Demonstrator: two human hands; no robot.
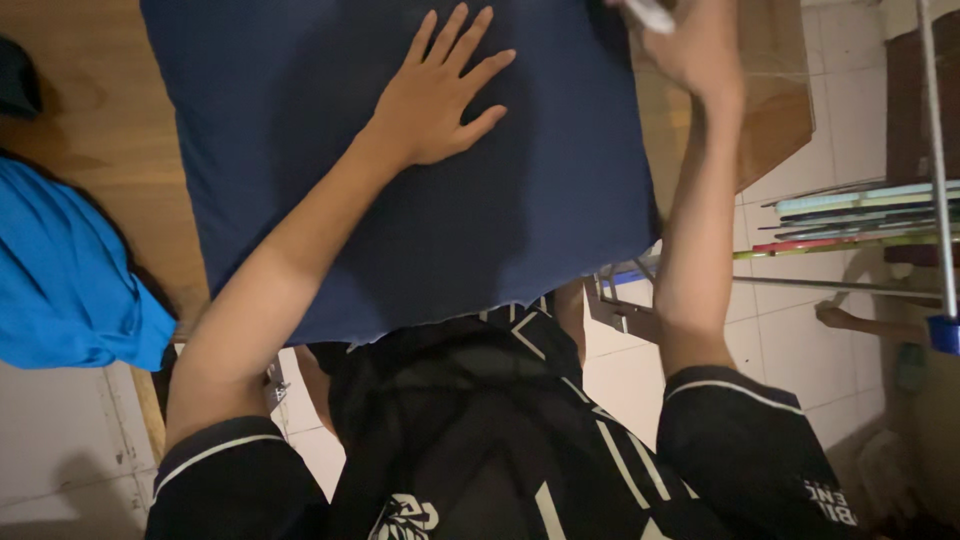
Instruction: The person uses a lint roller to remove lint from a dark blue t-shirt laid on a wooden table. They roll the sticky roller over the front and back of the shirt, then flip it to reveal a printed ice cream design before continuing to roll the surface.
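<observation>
A dark navy cloth (300,150) lies spread over a wooden table (100,130), its near edge hanging toward me. My left hand (440,95) rests flat on the cloth with fingers spread, holding nothing. My right hand (695,45) is raised at the cloth's right edge, near the top of the view. It is closed around a small white object (650,14), mostly cut off by the frame edge; what it is cannot be told.
A bright blue garment (70,280) lies on the table's left side. To the right, a metal rack (935,160) holds several coloured flat items (860,215) over a white tiled floor (780,330). My black patterned shirt (480,440) fills the bottom.
</observation>
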